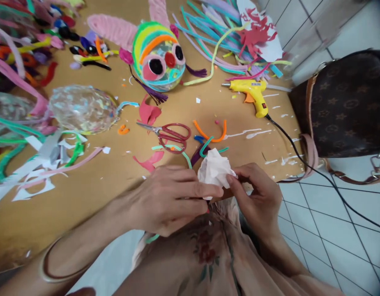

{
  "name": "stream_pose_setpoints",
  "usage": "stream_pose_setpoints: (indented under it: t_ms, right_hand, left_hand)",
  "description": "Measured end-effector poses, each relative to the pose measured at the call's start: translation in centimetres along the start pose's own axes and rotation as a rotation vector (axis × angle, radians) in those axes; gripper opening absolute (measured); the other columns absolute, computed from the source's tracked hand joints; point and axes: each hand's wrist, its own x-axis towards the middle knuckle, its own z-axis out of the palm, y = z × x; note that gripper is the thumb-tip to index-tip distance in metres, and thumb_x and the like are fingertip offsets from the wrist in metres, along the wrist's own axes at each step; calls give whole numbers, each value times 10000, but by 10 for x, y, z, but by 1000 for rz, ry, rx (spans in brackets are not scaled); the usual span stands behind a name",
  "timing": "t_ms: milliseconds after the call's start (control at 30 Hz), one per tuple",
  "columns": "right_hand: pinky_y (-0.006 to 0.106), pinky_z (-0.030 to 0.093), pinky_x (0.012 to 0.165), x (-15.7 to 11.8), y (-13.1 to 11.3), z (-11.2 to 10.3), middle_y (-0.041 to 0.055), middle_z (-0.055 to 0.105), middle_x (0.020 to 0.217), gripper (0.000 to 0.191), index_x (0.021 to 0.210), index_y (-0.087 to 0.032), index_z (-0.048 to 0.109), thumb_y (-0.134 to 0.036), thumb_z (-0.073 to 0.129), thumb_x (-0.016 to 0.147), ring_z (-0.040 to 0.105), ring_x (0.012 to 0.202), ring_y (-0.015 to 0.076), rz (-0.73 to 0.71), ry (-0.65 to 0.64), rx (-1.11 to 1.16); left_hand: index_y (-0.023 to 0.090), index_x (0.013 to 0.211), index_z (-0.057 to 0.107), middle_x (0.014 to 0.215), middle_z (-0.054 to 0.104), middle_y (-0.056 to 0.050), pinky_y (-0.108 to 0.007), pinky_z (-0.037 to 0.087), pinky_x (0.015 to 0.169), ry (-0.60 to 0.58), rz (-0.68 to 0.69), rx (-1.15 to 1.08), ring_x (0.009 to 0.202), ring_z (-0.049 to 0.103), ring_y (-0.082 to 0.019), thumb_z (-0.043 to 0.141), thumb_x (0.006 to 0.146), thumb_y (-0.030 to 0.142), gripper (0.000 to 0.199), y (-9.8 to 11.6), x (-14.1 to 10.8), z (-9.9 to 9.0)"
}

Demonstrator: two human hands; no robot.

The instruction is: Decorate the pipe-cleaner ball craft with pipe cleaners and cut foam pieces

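Note:
At the table's front edge, a crumpled piece of white tissue paper [215, 166] is bunched up between my two hands. My left hand [173, 199] is closed round its lower left side, with the index finger lying across the front. My right hand [259, 197] pinches the tissue's right edge between thumb and fingers. Something dark and a bit of red show beneath my left fingers, too hidden to name. Just beyond lie red-handled scissors [174, 135], an orange pipe cleaner [212, 139], a teal pipe cleaner [205, 147] and a purple piece [198, 155].
A decorated rabbit-like figure [159, 57] stands at the back. A yellow glue gun [251, 93] lies right, its cord [296, 150] running off the table beside a brown handbag [353, 107]. Pipe cleaners [208, 37], paper scraps [38, 164] and a clear balloon-shaped form [81, 107] are spread about.

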Motion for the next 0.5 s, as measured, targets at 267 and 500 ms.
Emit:
stream_pose_setpoints:
  t_ms: [267, 500]
  right_hand:
    - [218, 481, 579, 4, 9, -2, -17, 676, 740, 53, 843, -223, 729, -266, 737, 812, 598, 652, 106, 365, 2, 366]
    - [200, 474, 450, 20, 20, -9, -24, 669, 634, 118, 759, -212, 738, -293, 807, 708, 553, 495, 86, 598, 99, 623]
  left_hand:
    - [189, 887, 675, 867, 744, -71, -262, 546, 838, -90, -76, -52, 830, 674, -146, 443, 941, 137, 244, -2, -2, 1]
    - [184, 920, 645, 799, 722, -70, -249, 534, 734, -45, -219, -267, 762, 664, -153, 516, 872, 61, 184, -3, 2, -10]
